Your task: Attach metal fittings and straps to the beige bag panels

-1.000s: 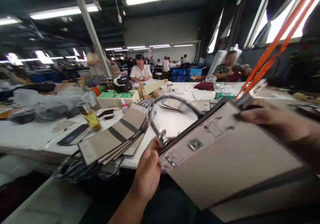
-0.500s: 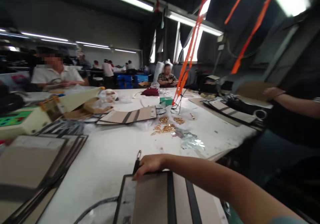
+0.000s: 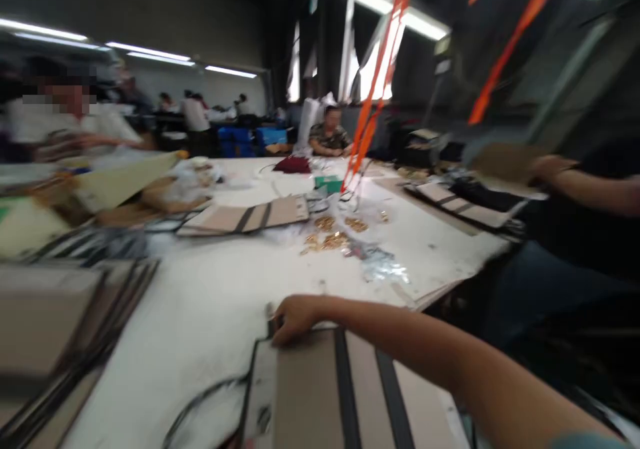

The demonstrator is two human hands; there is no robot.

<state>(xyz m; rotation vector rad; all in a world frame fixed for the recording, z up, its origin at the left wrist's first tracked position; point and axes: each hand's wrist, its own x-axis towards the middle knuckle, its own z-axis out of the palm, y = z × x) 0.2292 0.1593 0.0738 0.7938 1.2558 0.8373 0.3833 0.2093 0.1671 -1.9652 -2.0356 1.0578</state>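
Note:
My right hand (image 3: pixel 297 319) reaches in from the right, its fingers closed over the top left corner of a beige panel (image 3: pixel 310 389) with dark stripes and dark edging. A short dark tab with a metal end (image 3: pixel 271 315) sticks up beside the fingers. From the panel's left edge a thin dark strap (image 3: pixel 203 395) curves down onto the white table. The panel's lower part runs out of the picture. My left hand is not in view.
Stacked beige panels (image 3: pixel 45 322) lie at the left. Another striped panel pile (image 3: pixel 250 217) sits mid-table near gold-coloured metal pieces (image 3: pixel 333 239) and shiny plastic bags (image 3: pixel 383 265). Orange ribbons (image 3: pixel 373 102) hang over the table. Co-workers sit beyond, and one person's arm (image 3: pixel 585 179) is at the right.
The head view has shifted, so the table's contents appear higher and slightly left. My right hand stays at the panel's top corner, the panel showing slightly higher and farther right.

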